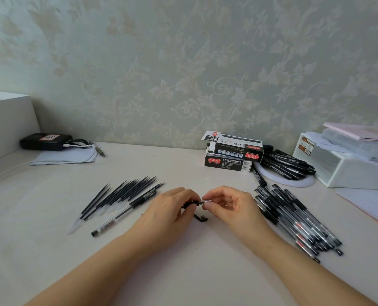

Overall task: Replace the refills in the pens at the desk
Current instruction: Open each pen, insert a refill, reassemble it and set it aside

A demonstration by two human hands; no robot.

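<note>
Seemingly mid-unscrewing: pen [191,204] held just above the counter [183,272] at centre, left hand [174,208] clamped on its barrel, right hand [225,203] pinching the tip, refills [121,195] fanned to the left, pens [294,219] heaped right; next, probably twist tip free, draw out old refill.
</note>
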